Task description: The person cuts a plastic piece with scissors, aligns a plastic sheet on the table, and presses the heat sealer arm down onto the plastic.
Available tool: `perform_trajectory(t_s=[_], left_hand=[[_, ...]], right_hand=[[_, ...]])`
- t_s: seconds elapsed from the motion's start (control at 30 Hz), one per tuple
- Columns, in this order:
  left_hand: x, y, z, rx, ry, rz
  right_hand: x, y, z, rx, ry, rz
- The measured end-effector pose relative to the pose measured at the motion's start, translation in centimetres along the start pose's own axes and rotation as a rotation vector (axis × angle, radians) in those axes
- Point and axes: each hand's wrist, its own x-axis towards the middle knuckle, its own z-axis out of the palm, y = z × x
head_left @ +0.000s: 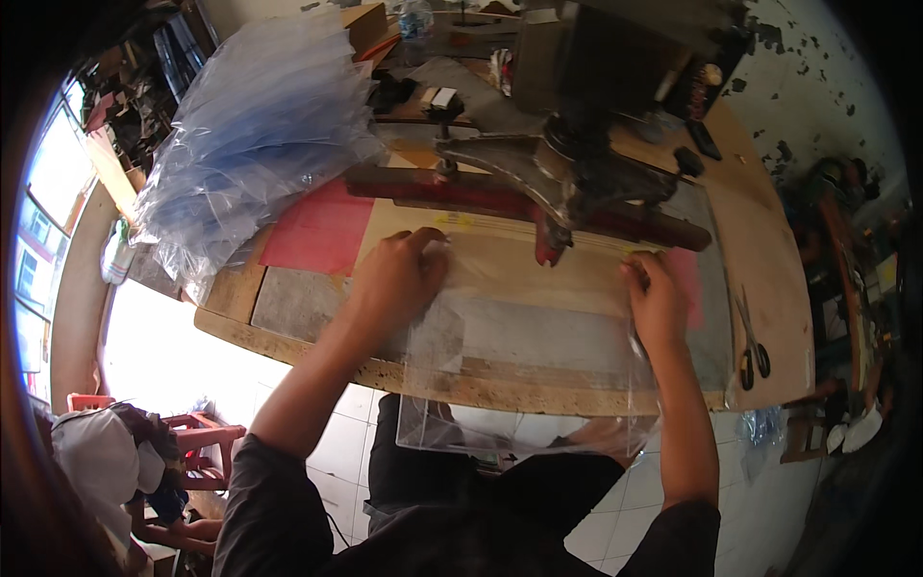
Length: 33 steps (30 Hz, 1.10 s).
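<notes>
A clear plastic sheet or bag (pixel 529 370) lies across the table's front edge and hangs down over my lap. My left hand (pixel 409 269) pinches its far left part, fingers closed. My right hand (pixel 656 296) grips the far right part, thumb and fingers pressed together. Beyond both hands stands a dark metal press-like machine (pixel 553 159) with a long red-brown bar (pixel 615 223) running crosswise above the work surface. Beneath the plastic are a yellowish sheet (pixel 529 264) and a grey plate (pixel 298 303). A red sheet (pixel 319 231) lies left of my left hand.
A tall pile of clear plastic (pixel 269 125) covers the table's far left. Black-handled scissors (pixel 753 346) lie at the right edge. A water bottle (pixel 416 29) stands at the back. Another person (pixel 115 462) sits low at the left, near a red stool (pixel 202 438).
</notes>
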Motion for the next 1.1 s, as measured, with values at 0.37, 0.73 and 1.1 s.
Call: perform_trajectory(t_s=[0.37, 0.73, 1.1], left_hand=[[0.5, -1.8, -0.8, -0.249, -0.086, -0.299], [1.1, -1.3, -1.0, -0.451, -0.075, -0.398], [0.9, -1.7, -0.5, -0.446, -0.100, -0.377]], right_hand=[[0.5, -1.0, -0.4, 0.087, -0.053, 0.111], [0.8, -0.7, -0.8, 0.132, -0.043, 0.061], [0.9, -0.5, -1.1, 0.184, -0.072, 0.076]])
